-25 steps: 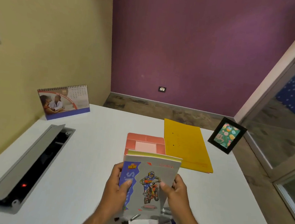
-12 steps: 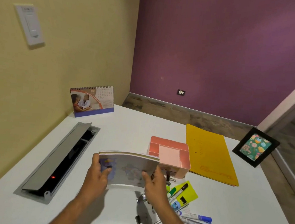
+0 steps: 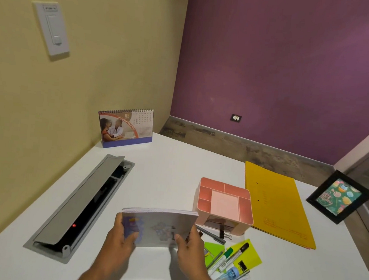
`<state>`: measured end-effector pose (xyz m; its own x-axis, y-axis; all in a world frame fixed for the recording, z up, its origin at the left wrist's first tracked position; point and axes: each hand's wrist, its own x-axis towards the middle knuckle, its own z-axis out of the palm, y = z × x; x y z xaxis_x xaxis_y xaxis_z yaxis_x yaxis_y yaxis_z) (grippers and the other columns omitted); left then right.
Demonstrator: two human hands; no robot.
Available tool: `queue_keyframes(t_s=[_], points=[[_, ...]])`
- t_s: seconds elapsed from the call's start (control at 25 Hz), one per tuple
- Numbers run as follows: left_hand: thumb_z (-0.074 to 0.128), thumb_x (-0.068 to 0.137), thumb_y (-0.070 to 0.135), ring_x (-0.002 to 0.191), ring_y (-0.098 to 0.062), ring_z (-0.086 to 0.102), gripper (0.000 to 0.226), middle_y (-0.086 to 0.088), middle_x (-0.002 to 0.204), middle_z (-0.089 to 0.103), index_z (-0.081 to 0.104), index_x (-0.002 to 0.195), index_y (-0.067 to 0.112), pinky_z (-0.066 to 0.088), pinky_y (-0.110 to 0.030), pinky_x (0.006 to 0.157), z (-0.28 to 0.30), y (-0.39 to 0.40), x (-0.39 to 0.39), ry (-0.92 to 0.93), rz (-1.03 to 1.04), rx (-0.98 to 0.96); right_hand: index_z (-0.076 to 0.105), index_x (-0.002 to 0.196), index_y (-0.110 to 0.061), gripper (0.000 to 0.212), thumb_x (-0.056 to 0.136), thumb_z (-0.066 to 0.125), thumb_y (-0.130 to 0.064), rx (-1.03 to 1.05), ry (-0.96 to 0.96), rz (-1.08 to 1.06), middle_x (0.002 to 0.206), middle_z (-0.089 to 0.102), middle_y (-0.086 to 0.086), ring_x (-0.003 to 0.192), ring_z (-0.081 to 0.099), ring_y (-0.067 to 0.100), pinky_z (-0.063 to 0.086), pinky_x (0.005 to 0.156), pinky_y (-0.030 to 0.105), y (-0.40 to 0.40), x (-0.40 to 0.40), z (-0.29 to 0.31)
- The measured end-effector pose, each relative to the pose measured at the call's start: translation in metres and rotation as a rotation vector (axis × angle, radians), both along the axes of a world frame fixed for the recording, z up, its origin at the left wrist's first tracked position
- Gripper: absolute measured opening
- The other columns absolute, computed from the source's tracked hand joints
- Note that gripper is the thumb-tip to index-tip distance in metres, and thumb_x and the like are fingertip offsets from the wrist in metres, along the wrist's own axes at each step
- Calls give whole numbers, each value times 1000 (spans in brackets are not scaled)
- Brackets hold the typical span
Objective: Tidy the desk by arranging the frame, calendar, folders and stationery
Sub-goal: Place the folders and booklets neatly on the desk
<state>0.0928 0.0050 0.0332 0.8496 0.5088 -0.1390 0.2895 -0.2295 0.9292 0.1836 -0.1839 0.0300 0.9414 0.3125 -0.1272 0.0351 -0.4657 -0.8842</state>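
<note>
While both hands hold the notebook point(image 3: 159, 228) up just above the near part of the desk point(image 3: 171, 172), the left hand point(image 3: 118, 243) pinches its left edge and the right hand point(image 3: 188, 250) pinches its right edge. It looks like the putting-away step. Next, it needs a flat spot, maybe left of the pink organizer point(image 3: 223, 202), away from the pens point(image 3: 231, 259).

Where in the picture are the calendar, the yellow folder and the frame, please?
calendar point(image 3: 125, 128): head view, on the middle of its front page.
yellow folder point(image 3: 278, 206): head view, on the middle of its cover.
frame point(image 3: 339, 197): head view, on the green picture inside it.
</note>
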Motion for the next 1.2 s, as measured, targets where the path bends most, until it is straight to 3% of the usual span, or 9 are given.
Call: queue_keyframes(t_s=[0.08,0.16,0.24,0.36,0.52,0.64,0.84,1.04,1.2], points=[[65,83,4,90,1,67,46,30,100,68,48,113,35,50,-12,76,-19,3,-1,69,-13,27,48,116,-42,55,84,56,1,-102,5,5,86,65,-37,81,60,-14,45,67,11,1,-1,-9],[63,73,19,88,-19,70,51,17,89,72,48,118,36,52,-29,76,-42,6,0,162,4,57,50,126,-34,58,82,53,3,-185,44,4,70,63,-19,74,62,0,38,57,9,2,-4,-15],[59,75,15,83,-30,65,56,2,87,67,41,127,27,49,-34,72,-53,6,4,262,-14,91,44,137,-27,61,83,51,1,-249,98,-10,69,54,-14,84,64,17,36,56,13,8,-2,-21],[52,90,6,88,-24,62,48,-1,95,61,33,134,13,49,-30,74,-56,8,14,365,-77,124,42,138,-28,58,85,50,-6,-377,149,-24,89,62,-4,95,62,23,39,72,25,18,10,-28],[54,89,2,83,-20,64,38,3,94,69,38,113,27,51,-32,76,-36,29,41,335,-66,155,49,124,-22,43,84,52,-6,-377,159,-34,101,68,3,99,63,25,46,77,30,34,30,-25],[55,96,15,83,-16,65,37,5,103,67,34,118,35,52,-27,62,-13,58,81,273,-112,134,51,109,-20,27,87,56,-6,-264,160,-85,97,67,0,86,62,18,48,70,25,55,59,-14],[56,93,20,85,-19,64,31,7,103,69,48,120,32,51,-33,73,-1,106,177,216,-185,263,63,104,-17,25,80,61,-13,-125,268,-213,93,72,2,81,68,22,55,65,30,90,142,-5],[55,95,21,85,-19,62,20,5,95,67,55,114,26,45,-31,69,-22,123,253,253,-163,196,71,87,-18,32,61,53,-13,-109,331,-282,83,75,9,77,71,29,61,69,40,112,209,-12],[53,95,20,95,-26,59,17,0,102,63,56,112,22,42,-33,75,-49,130,291,256,-84,188,70,80,-17,20,69,58,-6,-135,331,-294,82,74,9,66,69,26,61,63,38,123,243,-23]])
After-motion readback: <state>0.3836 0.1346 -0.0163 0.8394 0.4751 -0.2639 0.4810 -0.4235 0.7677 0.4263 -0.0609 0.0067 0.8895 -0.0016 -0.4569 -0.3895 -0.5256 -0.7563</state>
